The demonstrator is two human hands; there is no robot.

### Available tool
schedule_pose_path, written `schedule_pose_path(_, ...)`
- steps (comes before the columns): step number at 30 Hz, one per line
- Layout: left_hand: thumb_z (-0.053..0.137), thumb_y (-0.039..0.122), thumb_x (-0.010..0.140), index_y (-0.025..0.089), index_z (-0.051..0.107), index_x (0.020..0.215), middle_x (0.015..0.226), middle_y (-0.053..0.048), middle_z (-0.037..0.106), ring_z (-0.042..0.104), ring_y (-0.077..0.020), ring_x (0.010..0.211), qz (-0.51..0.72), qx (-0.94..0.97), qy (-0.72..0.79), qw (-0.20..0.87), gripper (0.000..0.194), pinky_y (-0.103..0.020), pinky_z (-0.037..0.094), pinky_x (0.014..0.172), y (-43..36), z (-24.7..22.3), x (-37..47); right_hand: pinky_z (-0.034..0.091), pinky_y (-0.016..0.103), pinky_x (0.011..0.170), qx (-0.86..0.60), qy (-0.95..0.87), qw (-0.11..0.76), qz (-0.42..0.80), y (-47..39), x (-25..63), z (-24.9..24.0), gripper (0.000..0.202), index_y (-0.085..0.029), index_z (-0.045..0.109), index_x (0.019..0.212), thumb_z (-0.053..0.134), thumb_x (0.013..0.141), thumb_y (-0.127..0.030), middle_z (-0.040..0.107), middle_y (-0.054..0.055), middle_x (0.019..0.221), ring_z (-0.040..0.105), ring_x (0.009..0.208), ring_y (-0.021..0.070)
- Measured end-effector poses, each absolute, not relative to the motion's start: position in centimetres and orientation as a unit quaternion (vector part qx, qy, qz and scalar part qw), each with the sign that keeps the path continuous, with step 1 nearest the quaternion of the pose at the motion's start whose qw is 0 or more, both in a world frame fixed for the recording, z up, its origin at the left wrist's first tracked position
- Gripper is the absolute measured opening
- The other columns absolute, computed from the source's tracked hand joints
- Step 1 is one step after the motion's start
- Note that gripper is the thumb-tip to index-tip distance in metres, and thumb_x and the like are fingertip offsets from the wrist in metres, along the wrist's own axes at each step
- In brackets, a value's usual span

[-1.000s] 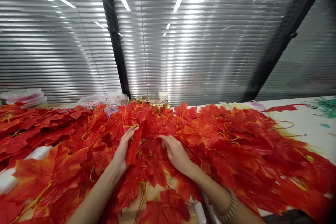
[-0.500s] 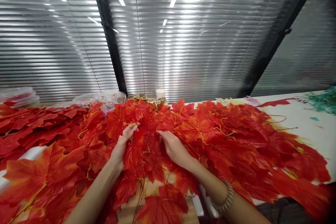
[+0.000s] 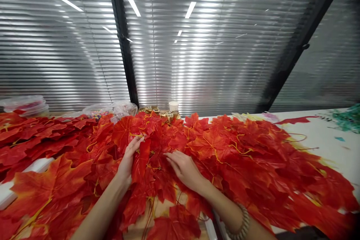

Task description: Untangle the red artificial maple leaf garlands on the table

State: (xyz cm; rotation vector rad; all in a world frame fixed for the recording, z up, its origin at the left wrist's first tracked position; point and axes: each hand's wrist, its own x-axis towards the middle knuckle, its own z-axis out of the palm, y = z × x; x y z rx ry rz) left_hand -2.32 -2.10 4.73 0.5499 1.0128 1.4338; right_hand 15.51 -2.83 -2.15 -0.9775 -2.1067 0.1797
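Note:
Among a heap of red artificial maple leaves (image 3: 212,142) with yellow stems, both my hands work close together near the middle. My left hand (image 3: 131,154) is closed at the fingertips on the edge of a narrow, folded-looking red maple leaf (image 3: 144,153). Just to the right, my right hand (image 3: 184,168) has its fingers stretched toward the left and its thumb apart below them. Those fingertips brush the leaves, with nothing plainly held. Under the hands, thin stems and a leaf (image 3: 176,223) hang over a wooden surface (image 3: 160,208).
Behind the leaves stand a white paper cup (image 3: 173,105), gold-wrapped packets (image 3: 170,115), clear plastic bags (image 3: 123,108) and plastic tubs (image 3: 26,105). Green shredded material (image 3: 347,117) lies on the white tabletop (image 3: 329,135) at right. A window with blinds (image 3: 197,56) closes off the back.
My right hand has shifted slightly left and down, its thumb now more visible. My left hand stays at the same leaf, tilted slightly differently. The view has tipped up a little.

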Motion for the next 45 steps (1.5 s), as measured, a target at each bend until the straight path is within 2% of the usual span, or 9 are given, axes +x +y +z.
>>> schedule_pose_path(7,0.064,0.008,0.067,0.020,0.062,0.083,0.073,0.005,0.066,0.058,-0.0074,0.048,0.631,0.212,0.407,0.625,0.020,-0.016,0.049,0.050,-1.88,4.85,-2.11,0.047,0.025,0.065,-0.365,-0.820,0.438,0.042,-2.77,15.43,-2.20,0.027,-0.015,0.063,0.100,0.038,0.095,-0.024,0.063,0.007,0.078,0.057,0.071,0.0151)
schedule_pose_path(16,0.071,0.016,0.063,0.020,0.064,0.087,0.082,0.000,0.070,0.067,-0.0174,0.075,0.623,0.249,0.433,0.602,0.025,-0.023,0.053,0.065,-1.82,4.32,-2.00,0.045,0.025,0.066,-0.368,-0.838,0.399,0.050,-2.73,15.45,-2.52,0.025,-0.016,0.062,0.102,0.039,0.094,-0.021,0.063,0.006,0.078,0.057,0.074,0.0155)
schedule_pose_path(22,0.073,0.017,0.060,0.020,0.064,0.087,0.079,0.000,0.070,0.067,-0.0166,0.072,0.623,0.249,0.431,0.603,0.028,-0.022,0.053,0.063,-1.74,4.22,-1.94,0.046,0.025,0.072,-0.362,-0.848,0.383,0.062,-2.62,15.45,-2.77,0.023,-0.017,0.061,0.103,0.041,0.093,-0.017,0.064,0.006,0.083,0.058,0.079,0.0154)
schedule_pose_path(38,0.072,0.011,0.059,0.019,0.066,0.076,0.077,0.003,0.067,0.061,-0.0119,0.065,0.616,0.220,0.418,0.630,0.019,-0.020,0.049,0.061,-2.00,4.47,-1.47,0.044,0.024,0.070,-0.361,-0.851,0.374,0.077,-2.63,15.51,-2.94,0.021,-0.017,0.062,0.101,0.045,0.089,-0.013,0.063,0.005,0.082,0.056,0.077,0.0153)
schedule_pose_path(45,0.079,0.015,0.050,0.019,0.067,0.075,0.078,0.004,0.067,0.060,-0.0114,0.068,0.612,0.235,0.406,0.637,0.028,-0.018,0.048,0.062,-1.95,4.27,-1.61,0.044,0.024,0.068,-0.352,-0.854,0.377,0.067,-2.46,15.58,-3.05,0.021,-0.016,0.062,0.101,0.045,0.089,-0.013,0.063,0.005,0.081,0.056,0.076,0.0148)
